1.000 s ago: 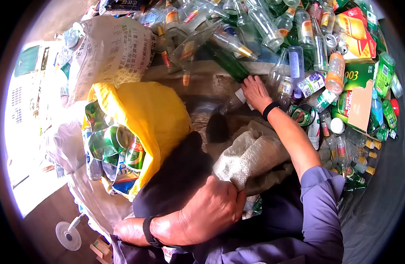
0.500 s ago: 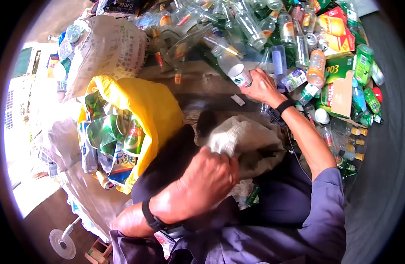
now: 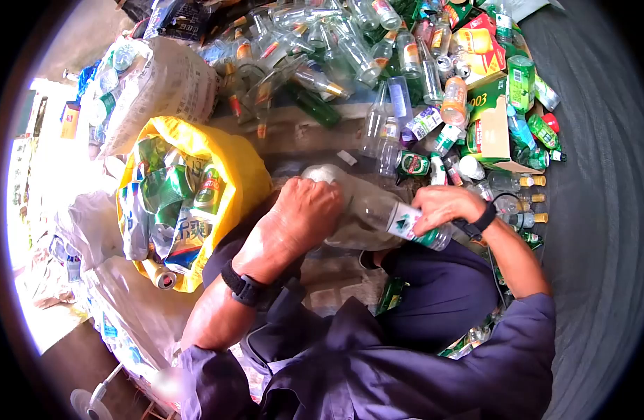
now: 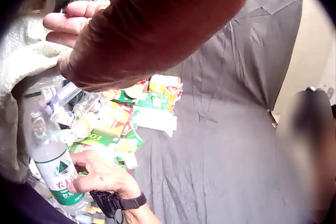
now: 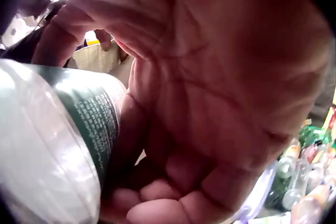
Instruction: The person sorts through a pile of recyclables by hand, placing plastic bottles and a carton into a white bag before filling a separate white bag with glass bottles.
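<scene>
My right hand (image 3: 448, 206) grips a clear plastic bottle (image 3: 380, 211) with a white and green label, lying tilted with its neck at the opening of a pale woven sack (image 3: 357, 238). In the left wrist view the bottle (image 4: 55, 171) has its upper end under the sack's edge (image 4: 16, 77). My left hand (image 3: 308, 210) holds the sack's rim up, fingers curled round the cloth. The right wrist view has the bottle's base (image 5: 42, 145) close up, beside the palm and curled fingers of my right hand (image 5: 184, 103).
On the left stands a yellow bag (image 3: 248, 175) of crushed cans, with a white printed sack (image 3: 175, 84) behind it. Glass bottles (image 3: 357, 52) are heaped at the back. Cartons (image 3: 486, 122), cans and plastic bottles lie at the right beside dark sheeting (image 3: 588, 210).
My right hand has taken up the labelled bottle from the pile and brought it down to the sack. My left hand has raised the sack's rim and moved forward.
</scene>
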### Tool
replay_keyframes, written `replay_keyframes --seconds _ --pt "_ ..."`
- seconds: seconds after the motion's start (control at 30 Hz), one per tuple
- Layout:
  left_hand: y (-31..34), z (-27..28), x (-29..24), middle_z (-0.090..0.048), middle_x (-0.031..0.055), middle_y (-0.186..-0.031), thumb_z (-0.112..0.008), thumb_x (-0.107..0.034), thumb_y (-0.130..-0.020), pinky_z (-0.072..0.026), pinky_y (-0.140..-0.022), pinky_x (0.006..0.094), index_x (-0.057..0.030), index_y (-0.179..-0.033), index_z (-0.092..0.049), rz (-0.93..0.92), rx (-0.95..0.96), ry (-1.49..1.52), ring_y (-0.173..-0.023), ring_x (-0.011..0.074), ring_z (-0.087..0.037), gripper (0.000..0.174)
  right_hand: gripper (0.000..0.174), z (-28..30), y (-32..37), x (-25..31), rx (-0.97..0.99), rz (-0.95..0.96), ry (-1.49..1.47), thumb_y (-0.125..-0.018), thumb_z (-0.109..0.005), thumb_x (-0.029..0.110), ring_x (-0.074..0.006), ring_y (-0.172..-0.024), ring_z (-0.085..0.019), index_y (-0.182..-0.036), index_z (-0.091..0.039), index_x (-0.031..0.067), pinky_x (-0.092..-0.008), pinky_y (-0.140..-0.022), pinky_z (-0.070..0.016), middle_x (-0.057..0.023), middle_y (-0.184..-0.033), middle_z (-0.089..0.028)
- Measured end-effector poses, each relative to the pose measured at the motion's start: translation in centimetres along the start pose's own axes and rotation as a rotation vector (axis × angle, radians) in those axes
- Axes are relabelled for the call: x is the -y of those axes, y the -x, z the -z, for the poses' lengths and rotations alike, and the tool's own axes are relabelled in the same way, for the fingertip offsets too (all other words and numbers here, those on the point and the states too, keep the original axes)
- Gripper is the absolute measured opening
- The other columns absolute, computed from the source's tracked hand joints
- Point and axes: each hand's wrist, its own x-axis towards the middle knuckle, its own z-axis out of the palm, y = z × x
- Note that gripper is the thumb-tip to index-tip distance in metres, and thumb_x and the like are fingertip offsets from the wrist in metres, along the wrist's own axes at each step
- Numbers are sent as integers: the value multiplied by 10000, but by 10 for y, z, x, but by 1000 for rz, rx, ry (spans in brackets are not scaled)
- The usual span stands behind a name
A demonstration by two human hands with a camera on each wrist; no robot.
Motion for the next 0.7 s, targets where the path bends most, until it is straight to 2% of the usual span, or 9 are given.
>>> replay_keyframes --seconds 0.1,0.17,0.23,0.27,0.37,0.4,0.53,0.57,0.7 --pt "-5 -5 -4 -630 124 -651 -531 -82 -848 -498 -559 397 -36 -821 -561 -18 5 -33 -610 274 -662 61 522 -23 -28 -10 61 212 16 -736 -663 476 -275 -541 -563 -712 -657 -45 -406 -550 -439 -175 -567 -546" --pt "-8 -6 -4 -631 123 -648 -530 -80 -845 -499 -560 393 -29 -846 -569 -13 -4 -51 -611 272 -663 65 412 -14 -28 2 285 -150 71 -801 -665 411 -243 -777 -622 -927 -691 20 -347 -666 -474 -149 -772 -614" --pt "-11 -4 -2 -633 116 -640 -523 -74 -849 -498 -549 381 -10 -916 -579 59 -44 -32 -601 267 -664 108 242 -32 -26 -49 83 482 192 -872 -650 286 -247 -974 -610 -1070 -698 156 -321 -779 -493 -113 -947 -654" --pt "-14 -2 0 -634 112 -634 -517 -66 -859 -493 -527 376 25 -1001 -580 60 -13 -34 -591 262 -665 180 209 -32 -11 -52 -47 508 89 -904 -622 187 -266 -1041 -597 -1080 -710 256 -319 -843 -502 -98 -1052 -677" --pt "-14 -3 1 -638 121 -637 -513 -69 -875 -487 -510 375 47 -1036 -579 71 -28 -46 -573 266 -658 209 224 -25 11 -53 -259 662 -43 -866 -681 173 -274 -1036 -599 -1078 -719 236 -337 -861 -501 -91 -1086 -684" --pt "-15 -4 0 -638 121 -637 -513 -69 -875 -487 -510 375 47 -1036 -579 73 -27 -42 -573 266 -658 209 272 -6 26 -25 -124 359 -209 -815 -743 124 -273 -1062 -599 -1076 -724 199 -347 -875 -503 -88 -1085 -686" --pt "-17 -5 -2 -638 121 -633 -514 -73 -883 -488 -517 391 74 -1075 -569 68 -59 -29 -564 276 -657 248 275 -36 6 -69 -198 632 -222 -845 -729 292 -270 -1003 -624 -1066 -751 130 -343 -837 -505 -78 -1088 -694" --pt "-18 -5 -3 -637 119 -631 -515 -73 -883 -488 -521 397 75 -1076 -568 68 -54 -25 -566 280 -659 249 305 -25 5 -39 -26 222 -324 -860 -694 345 -192 -916 -628 -1058 -754 121 -320 -769 -499 -44 -1050 -687" --pt "-20 6 -8 -646 119 -652 -518 -69 -877 -487 -526 408 91 -1129 -564 83 130 14 -590 284 -668 302 284 -35 -35 -27 23 236 -417 -920 -629 363 -80 -799 -605 -989 -750 115 -275 -698 -483 38 -824 -668"
